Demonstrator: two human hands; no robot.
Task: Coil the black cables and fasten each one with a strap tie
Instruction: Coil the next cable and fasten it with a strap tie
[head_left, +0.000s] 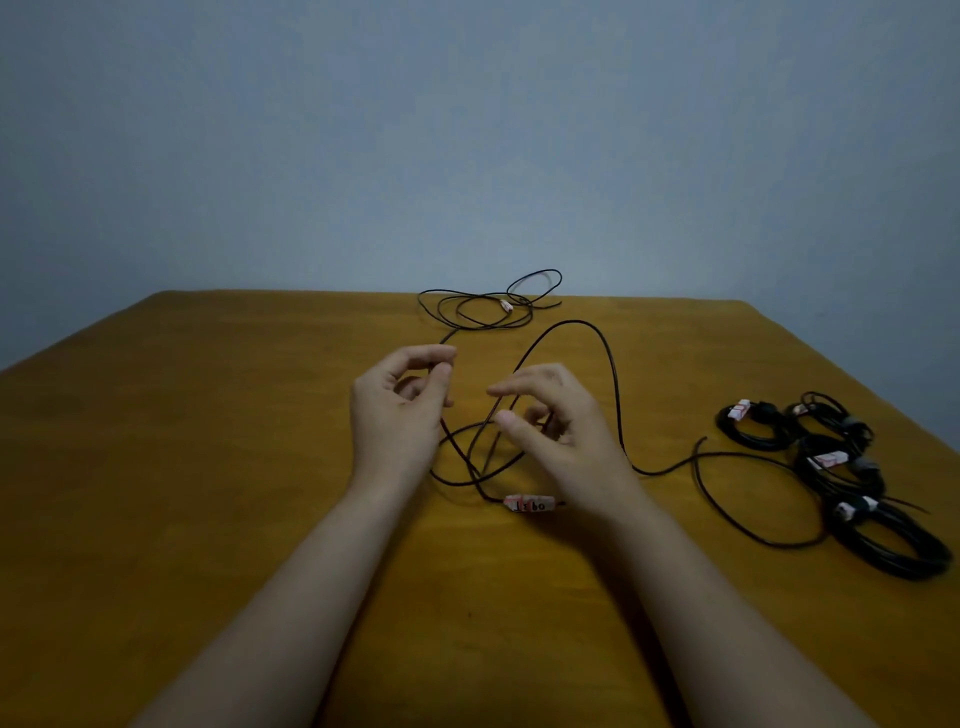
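Observation:
A long thin black cable (613, 374) lies loose over the wooden table (208, 467), arching up between my hands and trailing to a tangle (483, 306) at the far edge. My left hand (400, 410) pinches the cable between thumb and forefinger above the table. My right hand (550, 415) has its fingers curled around loops of the same cable. A white and red label tag (530, 504) on the cable lies on the table just below my right hand.
Several coiled and tied black cables (841, 467) with white tags lie in a cluster at the table's right edge. A blue-grey wall stands behind the table's far edge.

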